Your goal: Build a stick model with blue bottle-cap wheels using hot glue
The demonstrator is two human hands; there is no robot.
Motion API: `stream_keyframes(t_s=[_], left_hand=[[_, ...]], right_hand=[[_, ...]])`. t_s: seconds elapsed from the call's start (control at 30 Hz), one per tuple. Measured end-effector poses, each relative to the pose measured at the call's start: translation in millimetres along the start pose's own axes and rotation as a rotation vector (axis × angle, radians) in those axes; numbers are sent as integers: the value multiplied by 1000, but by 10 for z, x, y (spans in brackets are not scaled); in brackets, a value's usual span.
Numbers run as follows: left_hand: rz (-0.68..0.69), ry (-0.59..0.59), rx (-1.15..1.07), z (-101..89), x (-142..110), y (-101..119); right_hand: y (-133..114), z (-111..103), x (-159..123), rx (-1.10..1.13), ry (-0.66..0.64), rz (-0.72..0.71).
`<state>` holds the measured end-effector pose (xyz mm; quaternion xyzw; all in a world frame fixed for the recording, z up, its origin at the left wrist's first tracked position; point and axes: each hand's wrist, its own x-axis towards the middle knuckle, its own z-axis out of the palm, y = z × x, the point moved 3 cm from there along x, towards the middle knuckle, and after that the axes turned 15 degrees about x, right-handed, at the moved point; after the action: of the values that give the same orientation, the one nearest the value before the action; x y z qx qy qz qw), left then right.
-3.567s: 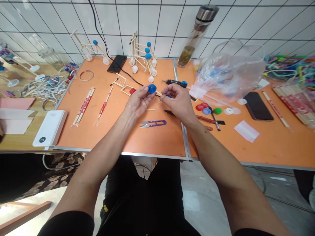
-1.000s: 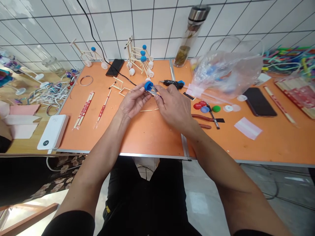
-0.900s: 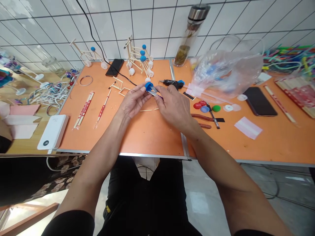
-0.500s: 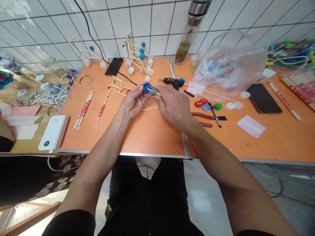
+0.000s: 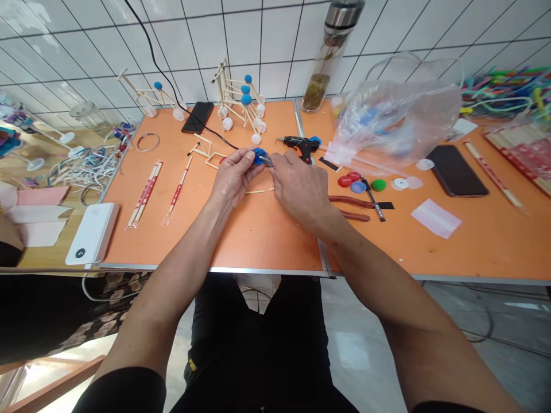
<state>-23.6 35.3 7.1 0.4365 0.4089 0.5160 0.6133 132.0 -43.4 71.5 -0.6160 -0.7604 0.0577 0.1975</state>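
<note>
My left hand [image 5: 233, 176] pinches a blue bottle cap [image 5: 259, 155] between thumb and fingers, above the orange table. My right hand [image 5: 300, 184] is closed around a small tool with a pointed metal blade [image 5: 267, 162]. The blade's tip meets the cap, and its handle is hidden in my fingers. Just behind my hands lie a black glue gun [image 5: 297, 142] and a small frame of wooden sticks [image 5: 201, 147]. A thin stick piece [image 5: 255, 191] rests on the table between my wrists.
Stick models [image 5: 243, 103] with blue and white balls stand by the tiled wall. To the right are pliers handles [image 5: 350, 201], coloured caps [image 5: 379, 184], a phone [image 5: 458, 170] and a plastic bag [image 5: 396, 115]. Wrapped chopsticks [image 5: 145, 195] and a white power bank [image 5: 92, 232] are left.
The blue cap has turned in my left hand, and the blade now points more directly into it. Both hands stay close together; the view has shifted slightly.
</note>
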Motion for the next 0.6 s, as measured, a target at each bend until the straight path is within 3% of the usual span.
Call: stream_keyframes(t_s=[0.43, 0.6], left_hand=[[124, 13, -18, 41, 4, -115], [163, 25, -11, 45, 6, -154]], right_hand=[[-39, 127, -4, -86, 35, -62], [-8, 138, 20, 55, 70, -42]])
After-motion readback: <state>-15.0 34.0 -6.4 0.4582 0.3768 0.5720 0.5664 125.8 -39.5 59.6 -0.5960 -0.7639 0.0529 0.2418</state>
